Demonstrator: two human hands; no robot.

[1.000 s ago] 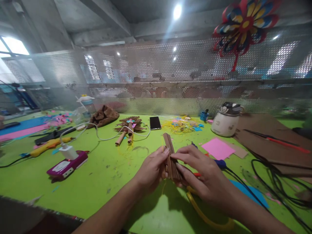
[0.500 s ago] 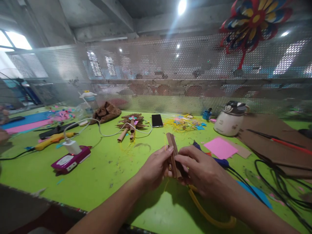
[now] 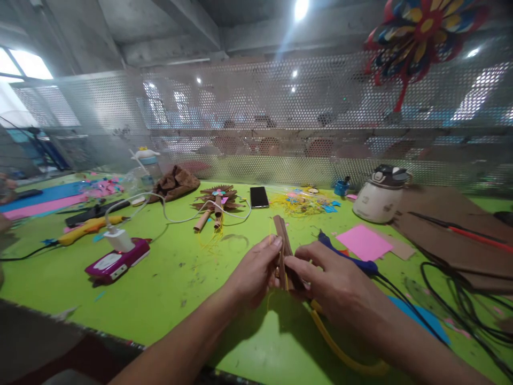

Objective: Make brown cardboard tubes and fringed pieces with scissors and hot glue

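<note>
Between my two hands is a folded strip of brown paper (image 3: 282, 232), held upright and tilted slightly to the left, above the green table. My left hand (image 3: 256, 270) pinches its left side, thumb lying along the paper. From the right, my right hand (image 3: 326, 272) grips the lower part, with its fingertips pressed on the fold. A thin yellow thread (image 3: 269, 302) hangs by the left fingers. Under my right wrist a yellow tube-like band (image 3: 328, 339) curves over the table. Just beyond that hand lies a blue glue gun (image 3: 352, 256).
Pink paper squares (image 3: 364, 241), a white kettle-shaped bottle (image 3: 379, 198) and brown sheets (image 3: 441, 230) lie to the right, with black cables (image 3: 452, 299). A phone (image 3: 259, 197), a brown paper flower (image 3: 218, 199), a purple power strip (image 3: 116, 262) and a yellow glue gun (image 3: 90, 230) are also on the table.
Both hands keep hold of the brown paper. It has turned slightly, and a yellow line now shows along its lower part. The view has shifted a little.
</note>
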